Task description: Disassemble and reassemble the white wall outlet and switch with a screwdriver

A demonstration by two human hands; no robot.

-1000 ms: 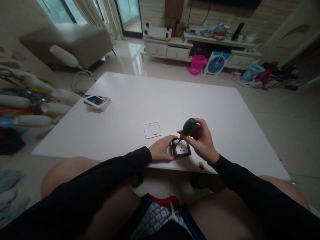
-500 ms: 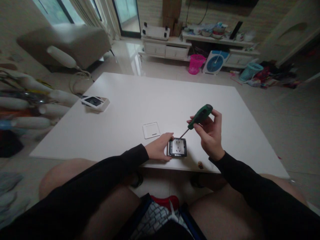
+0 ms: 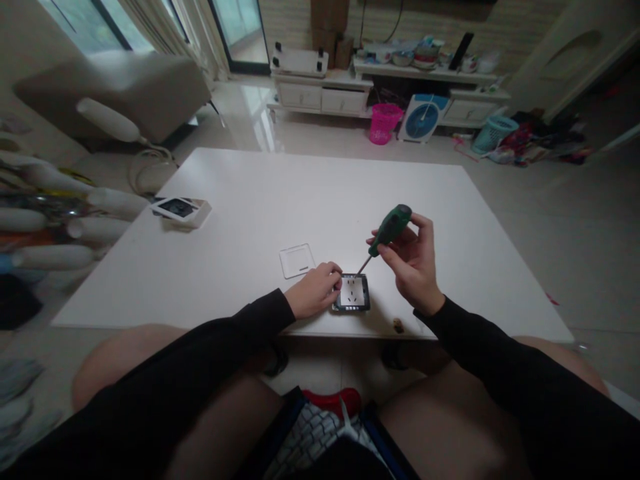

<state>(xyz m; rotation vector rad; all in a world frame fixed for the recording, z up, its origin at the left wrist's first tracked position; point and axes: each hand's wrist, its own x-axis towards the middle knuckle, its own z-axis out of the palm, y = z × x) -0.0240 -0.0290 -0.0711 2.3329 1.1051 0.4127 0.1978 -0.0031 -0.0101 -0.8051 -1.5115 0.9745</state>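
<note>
White card, by its look, is forming the box (image 3: 200, 215) lying at ten o'clock from the socket unit (image 3: 353, 293), on the worktop (image 3: 250, 193). Nearer, also toward ten o'clock, a thin rectangular frame (image 3: 285, 266) is lying flat. At nine o'clock, the left hand (image 3: 314, 291) is touching the unit's left edge, its fingers bunched; whether it is clamping the edge cannot be told. The unit is resting face up near the worktop's front edge. The screwdriver (image 3: 390, 230) is leaning toward one o'clock, its tip at the unit's twelve o'clock rim; seating is unclear. The right hand (image 3: 417, 267) is pinching its handle from two o'clock. A small brass-coloured part (image 3: 398, 325) is lying at four o'clock. For good control, the left hand should be bracing the unit firmly while the shaft is standing square to any screw; a slanting tip is risking slippage.
</note>
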